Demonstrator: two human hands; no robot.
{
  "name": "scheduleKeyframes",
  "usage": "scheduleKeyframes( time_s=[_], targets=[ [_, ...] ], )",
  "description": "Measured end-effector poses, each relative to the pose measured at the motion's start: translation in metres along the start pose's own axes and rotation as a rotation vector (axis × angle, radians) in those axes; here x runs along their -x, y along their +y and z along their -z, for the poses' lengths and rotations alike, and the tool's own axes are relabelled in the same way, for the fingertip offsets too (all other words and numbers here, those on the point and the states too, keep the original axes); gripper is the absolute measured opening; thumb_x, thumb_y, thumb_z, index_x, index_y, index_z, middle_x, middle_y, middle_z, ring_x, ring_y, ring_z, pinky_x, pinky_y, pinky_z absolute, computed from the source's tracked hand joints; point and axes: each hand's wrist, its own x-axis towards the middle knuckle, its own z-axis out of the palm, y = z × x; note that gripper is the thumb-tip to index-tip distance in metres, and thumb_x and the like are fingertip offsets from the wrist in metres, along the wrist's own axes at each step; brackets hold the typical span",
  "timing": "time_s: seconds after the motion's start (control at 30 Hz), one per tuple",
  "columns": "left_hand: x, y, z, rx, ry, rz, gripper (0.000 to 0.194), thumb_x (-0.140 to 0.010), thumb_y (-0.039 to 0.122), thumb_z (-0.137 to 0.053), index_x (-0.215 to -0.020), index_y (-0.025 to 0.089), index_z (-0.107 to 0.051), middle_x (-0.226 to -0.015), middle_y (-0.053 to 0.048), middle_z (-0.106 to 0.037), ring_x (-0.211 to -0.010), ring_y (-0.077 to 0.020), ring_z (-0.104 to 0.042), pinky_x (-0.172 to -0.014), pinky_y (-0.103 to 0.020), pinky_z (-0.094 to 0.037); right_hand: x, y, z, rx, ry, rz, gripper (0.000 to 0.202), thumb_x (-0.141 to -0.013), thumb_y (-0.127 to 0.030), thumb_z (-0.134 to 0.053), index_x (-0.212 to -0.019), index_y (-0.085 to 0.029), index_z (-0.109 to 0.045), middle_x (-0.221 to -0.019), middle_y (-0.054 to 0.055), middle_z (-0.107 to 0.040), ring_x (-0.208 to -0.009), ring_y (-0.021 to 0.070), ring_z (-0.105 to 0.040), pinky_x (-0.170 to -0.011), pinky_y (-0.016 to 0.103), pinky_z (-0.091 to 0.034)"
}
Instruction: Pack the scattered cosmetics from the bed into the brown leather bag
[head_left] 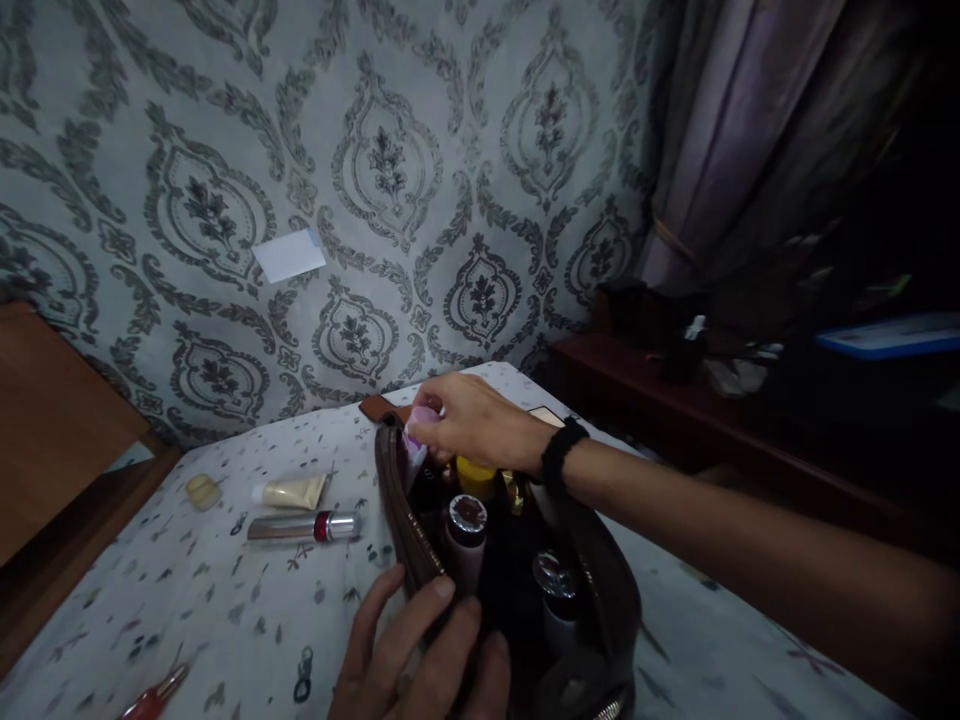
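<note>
An unzipped dark brown cosmetic bag (394,480) stands on the bed, filled with bottles and jars. My left hand (427,650) grips the near left rim of the bag, its fingers bent over the zipper edge. At the far end of the bag, my right hand (469,415) is closed around a small lilac-topped container (421,425); its lower part is partly hidden. Inside the bag I see two bottles, a silver-capped bottle (466,520) and another shiny-capped bottle (555,580), plus a yellow lid (476,475) and a gold-coloured item (513,490).
Left of the bag lie a silver tube with a red band (304,527), a cream tube (292,492), a small yellowish item (202,491) and a red bottle (154,695). A wooden panel (64,430) rises at left. Right, a dark red shelf (607,370) holds clutter.
</note>
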Motion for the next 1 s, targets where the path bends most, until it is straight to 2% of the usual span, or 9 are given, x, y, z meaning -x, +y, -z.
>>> scheduleKeyframes(
  time_s=[0.13,0.23,0.33,0.47,0.6,0.83,1.0],
  targets=[
    [0.003,0.0,0.002,0.011,-0.024,-0.007,0.022,-0.079,0.008,-0.075,-0.092,0.026,-0.072,-0.107,0.002,-0.073,-0.114,-0.0175,-0.063,-0.116,-0.042,-0.041,-0.006,-0.007,-0.008,0.065,-0.075,-0.01,0.009,-0.079,-0.014,-0.061,-0.08,-0.013,-0.069,-0.061,0.002,-0.069,-0.057,0.0141,-0.063,-0.053,0.021,-0.043],
    [0.004,0.0,0.004,0.013,-0.045,-0.009,0.021,-0.082,0.012,-0.074,-0.096,0.026,-0.072,-0.11,0.001,-0.072,-0.116,-0.0195,-0.063,-0.114,-0.045,-0.044,-0.011,-0.01,-0.014,0.17,-0.091,-0.006,0.013,-0.083,-0.012,-0.058,-0.084,-0.012,-0.072,-0.062,0.003,-0.07,-0.06,0.0144,-0.066,-0.056,0.021,-0.044],
    [0.005,0.001,0.004,0.023,-0.054,-0.009,0.02,-0.082,0.012,-0.073,-0.097,0.026,-0.071,-0.112,0.0,-0.072,-0.118,-0.0197,-0.063,-0.115,-0.046,-0.043,-0.016,-0.011,-0.02,0.303,-0.109,-0.011,0.016,-0.086,-0.013,-0.057,-0.09,-0.013,-0.073,-0.065,0.005,-0.072,-0.066,0.0159,-0.069,-0.059,0.021,-0.045],
    [0.005,0.0,0.004,0.035,-0.052,-0.005,0.02,-0.082,0.012,-0.074,-0.096,0.026,-0.071,-0.113,0.001,-0.072,-0.119,-0.0192,-0.062,-0.116,-0.045,-0.041,-0.023,-0.009,-0.027,0.439,-0.137,0.0,0.019,-0.083,-0.012,-0.061,-0.094,-0.016,-0.075,-0.071,0.006,-0.074,-0.076,0.019,-0.072,-0.064,0.022,-0.046],
    [0.005,0.0,0.004,0.031,-0.049,-0.007,0.021,-0.081,0.013,-0.076,-0.096,0.026,-0.071,-0.111,0.001,-0.072,-0.118,-0.0187,-0.063,-0.116,-0.045,-0.041,-0.025,-0.008,-0.031,0.482,-0.135,-0.004,0.027,-0.08,-0.01,-0.06,-0.101,-0.018,-0.075,-0.082,0.009,-0.076,-0.087,0.0225,-0.072,-0.068,0.024,-0.046],
    [0.004,0.002,0.005,0.009,-0.061,-0.015,0.02,-0.085,0.014,-0.071,-0.101,0.025,-0.072,-0.113,-0.001,-0.071,-0.121,-0.0206,-0.061,-0.115,-0.047,-0.041,-0.021,-0.008,-0.035,0.544,-0.116,0.015,0.03,-0.083,-0.011,-0.056,-0.108,-0.017,-0.072,-0.099,0.013,-0.076,-0.101,0.0255,-0.07,-0.073,0.028,-0.046],
    [0.005,0.001,0.003,0.032,-0.06,-0.013,0.018,-0.085,0.015,-0.071,-0.101,0.025,-0.072,-0.114,-0.001,-0.07,-0.124,-0.0198,-0.059,-0.118,-0.046,-0.037,-0.015,-0.011,-0.034,0.559,-0.123,0.038,0.036,-0.083,-0.002,-0.053,-0.114,-0.012,-0.068,-0.111,0.018,-0.073,-0.109,0.0284,-0.067,-0.078,0.03,-0.046]
  ],
)
